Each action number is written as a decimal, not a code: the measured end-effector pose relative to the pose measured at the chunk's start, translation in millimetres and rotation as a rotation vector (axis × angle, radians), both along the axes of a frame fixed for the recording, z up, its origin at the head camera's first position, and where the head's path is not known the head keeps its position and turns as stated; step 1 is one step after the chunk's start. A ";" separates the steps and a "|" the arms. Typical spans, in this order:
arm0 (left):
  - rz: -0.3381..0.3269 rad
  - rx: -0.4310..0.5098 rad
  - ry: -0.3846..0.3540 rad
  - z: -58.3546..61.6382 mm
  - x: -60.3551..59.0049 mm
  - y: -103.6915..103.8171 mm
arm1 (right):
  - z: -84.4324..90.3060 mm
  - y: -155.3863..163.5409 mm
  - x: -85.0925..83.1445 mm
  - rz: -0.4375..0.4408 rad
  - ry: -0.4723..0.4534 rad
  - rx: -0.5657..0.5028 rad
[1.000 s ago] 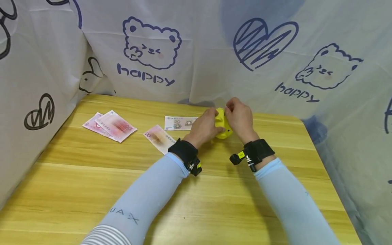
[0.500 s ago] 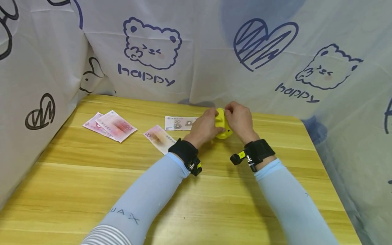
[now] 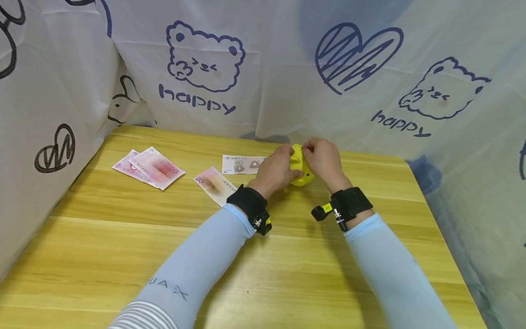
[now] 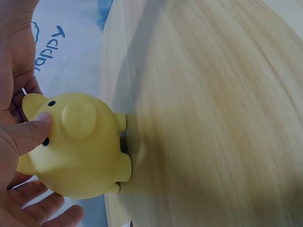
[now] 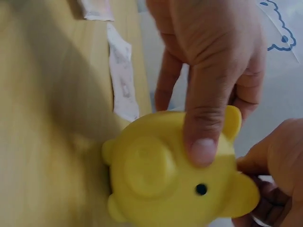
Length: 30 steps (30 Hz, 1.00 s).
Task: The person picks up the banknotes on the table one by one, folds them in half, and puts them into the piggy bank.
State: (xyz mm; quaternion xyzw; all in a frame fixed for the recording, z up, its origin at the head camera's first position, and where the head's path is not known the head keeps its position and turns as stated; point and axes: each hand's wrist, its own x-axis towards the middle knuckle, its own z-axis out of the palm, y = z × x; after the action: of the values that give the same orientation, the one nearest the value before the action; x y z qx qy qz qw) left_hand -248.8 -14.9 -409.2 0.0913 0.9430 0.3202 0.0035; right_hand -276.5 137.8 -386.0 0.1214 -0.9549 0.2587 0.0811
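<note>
A yellow piggy bank (image 3: 302,179) with a round snout and black dot eyes stands on its stubby legs at the table's back edge. My left hand (image 3: 274,170) grips it from the left; its thumb lies across the forehead between the eyes in the left wrist view, where the piggy bank (image 4: 83,163) faces the camera. Curled behind the ears at the top is my right hand (image 3: 325,161), close against the bank. In the right wrist view the fingertips of the right hand (image 5: 284,161) are hidden by an ear, so whatever they may pinch cannot be seen.
Left of the hands lie a whitish 20 banknote (image 3: 238,165) and an angled 20 banknote (image 3: 214,185), both partly behind the left arm. Farther left, a pink 100 banknote (image 3: 158,168) overlaps another pink note (image 3: 126,165). A printed white cloth (image 3: 283,77) hangs behind the wooden table (image 3: 279,283).
Over the last second my right hand has lowered slightly against the top of the piggy bank. The left hand keeps its grip, and the bank and banknotes stay in place.
</note>
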 end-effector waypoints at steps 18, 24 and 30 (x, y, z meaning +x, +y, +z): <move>0.001 -0.002 0.012 1.1 0.1 1.7 | -29.1 8.8 20.8 0.089 0.225 0.019; 0.002 0.014 0.031 -1.1 3.6 5.1 | -30.5 5.7 22.8 0.072 0.224 -0.020; -0.029 0.019 0.062 -1.7 18.7 -7.1 | -28.9 3.3 30.1 0.046 0.380 -0.066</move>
State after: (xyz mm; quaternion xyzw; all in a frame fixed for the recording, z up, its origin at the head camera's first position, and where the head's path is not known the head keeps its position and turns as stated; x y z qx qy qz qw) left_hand -230.0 -22.0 -410.9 0.1148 0.9381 0.3261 -0.0217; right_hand -246.4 141.1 -415.0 0.1869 -0.9103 0.2642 0.2580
